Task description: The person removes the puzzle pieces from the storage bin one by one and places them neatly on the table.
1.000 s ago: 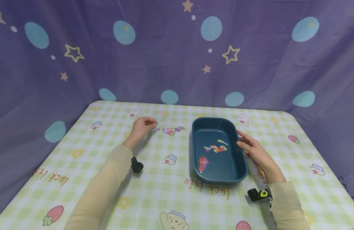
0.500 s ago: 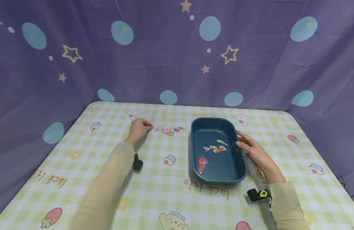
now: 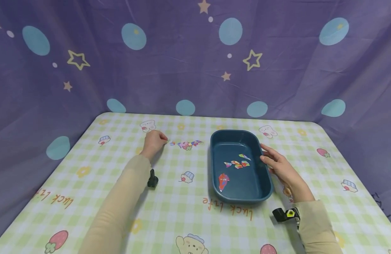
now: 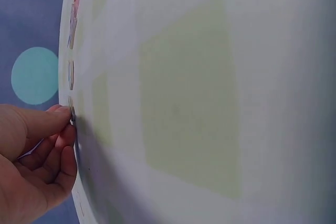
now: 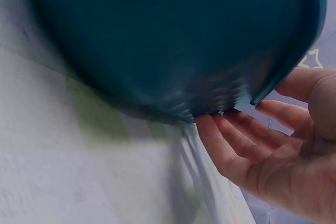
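My left hand [image 3: 153, 144] is on the far left part of the table, at the left end of a row of small, colourful flat pieces [image 3: 185, 145]. In the left wrist view its thumb and forefinger pinch a thin colourful piece [image 4: 72, 107] right at the tabletop, mostly hidden by the fingertips. Another small piece [image 4: 71, 74] lies just beyond it. At the right, my right hand [image 3: 279, 167] holds the long side of a dark blue tray [image 3: 266, 188], thumb at the rim and fingers against the outer wall. Several irregular colourful pieces [image 3: 224, 181] lie inside the tray.
A green-and-white checked cloth [image 3: 170, 204] with printed cartoons covers the table. Behind it hangs a purple curtain [image 3: 170, 70] with stars and blue dots. Black wrist cameras [image 3: 152, 180] sit below both hands.
My left hand has moved slightly left, away from the row's other pieces, and brought its pinched piece down to the cloth. My right hand and the tray have stayed put.
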### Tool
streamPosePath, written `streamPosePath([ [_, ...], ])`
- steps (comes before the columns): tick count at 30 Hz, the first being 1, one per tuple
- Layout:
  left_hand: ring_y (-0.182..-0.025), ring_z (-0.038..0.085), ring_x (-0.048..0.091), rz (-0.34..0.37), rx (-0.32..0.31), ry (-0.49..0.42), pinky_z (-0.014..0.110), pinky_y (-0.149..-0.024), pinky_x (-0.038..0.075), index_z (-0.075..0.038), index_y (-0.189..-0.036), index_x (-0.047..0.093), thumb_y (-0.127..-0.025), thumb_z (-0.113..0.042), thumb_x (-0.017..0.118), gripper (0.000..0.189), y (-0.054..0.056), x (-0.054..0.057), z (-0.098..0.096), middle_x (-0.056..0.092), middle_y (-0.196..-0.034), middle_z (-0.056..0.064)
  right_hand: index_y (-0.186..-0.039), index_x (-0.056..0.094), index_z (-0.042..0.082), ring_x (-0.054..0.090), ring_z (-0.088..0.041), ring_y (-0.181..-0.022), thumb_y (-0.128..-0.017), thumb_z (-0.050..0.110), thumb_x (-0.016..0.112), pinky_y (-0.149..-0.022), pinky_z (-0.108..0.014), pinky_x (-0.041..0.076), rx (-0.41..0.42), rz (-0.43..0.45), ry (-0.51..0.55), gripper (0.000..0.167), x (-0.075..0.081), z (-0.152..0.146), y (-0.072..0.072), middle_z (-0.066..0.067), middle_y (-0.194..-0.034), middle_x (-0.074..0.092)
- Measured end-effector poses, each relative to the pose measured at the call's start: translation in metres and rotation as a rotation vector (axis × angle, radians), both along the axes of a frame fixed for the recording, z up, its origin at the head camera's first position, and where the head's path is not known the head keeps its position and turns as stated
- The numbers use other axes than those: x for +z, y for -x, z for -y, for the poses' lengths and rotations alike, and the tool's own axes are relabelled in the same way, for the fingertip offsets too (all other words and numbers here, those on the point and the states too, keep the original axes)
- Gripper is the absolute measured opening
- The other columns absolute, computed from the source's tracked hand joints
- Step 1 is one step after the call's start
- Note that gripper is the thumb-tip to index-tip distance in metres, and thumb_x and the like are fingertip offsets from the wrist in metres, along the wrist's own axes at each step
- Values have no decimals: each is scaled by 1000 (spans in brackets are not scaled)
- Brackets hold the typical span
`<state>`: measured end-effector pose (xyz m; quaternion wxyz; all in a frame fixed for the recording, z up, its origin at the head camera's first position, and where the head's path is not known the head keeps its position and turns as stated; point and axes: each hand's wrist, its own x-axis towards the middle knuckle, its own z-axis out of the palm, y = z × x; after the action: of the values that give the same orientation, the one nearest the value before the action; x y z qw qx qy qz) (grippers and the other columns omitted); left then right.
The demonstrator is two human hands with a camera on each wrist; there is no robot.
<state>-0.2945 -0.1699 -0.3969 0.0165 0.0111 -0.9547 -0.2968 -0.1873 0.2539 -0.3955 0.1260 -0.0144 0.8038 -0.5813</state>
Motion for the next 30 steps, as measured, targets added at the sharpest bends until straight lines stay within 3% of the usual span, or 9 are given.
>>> streamPosePath([
  [15, -85, 24, 59, -34, -76, -71, 35, -77, 46, -4, -90, 70, -84, -8, 61, 11, -10, -4, -8, 68, -92, 12, -146, 18, 17, 33, -33, -124, -93, 35, 48, -76, -27, 40, -4, 0, -12, 64, -2, 0, 0, -21, -143, 27],
  [19, -80, 21, 58, -37, -104, -84, 32, -72, 46, -5, -89, 69, -84, -10, 61, 10, -14, 0, -16, 67, -89, 10, -146, 19, 17, 33, -32, -123, -93, 36, 49, -73, -25, 40, -5, -4, -11, 64, -2, 0, 0, -21, -143, 27],
  [25, -80, 20, 58, -71, -207, -66, 34, -76, 46, -6, -90, 68, -84, -9, 61, 10, -16, 9, -33, 66, -87, 8, -146, 19, 17, 34, -32, -122, -93, 36, 49, -72, -25, 41, -8, -8, -17, 64, -2, -1, 1, -21, -143, 27],
  [30, -77, 18, 57, -55, -270, -57, 32, -73, 46, -7, -90, 68, -83, -11, 63, 10, -20, 17, -48, 66, -84, 6, -146, 19, 17, 33, -32, -124, -93, 36, 48, -75, -27, 40, -7, -10, -20, 63, -2, 0, 2, -21, -143, 27],
])
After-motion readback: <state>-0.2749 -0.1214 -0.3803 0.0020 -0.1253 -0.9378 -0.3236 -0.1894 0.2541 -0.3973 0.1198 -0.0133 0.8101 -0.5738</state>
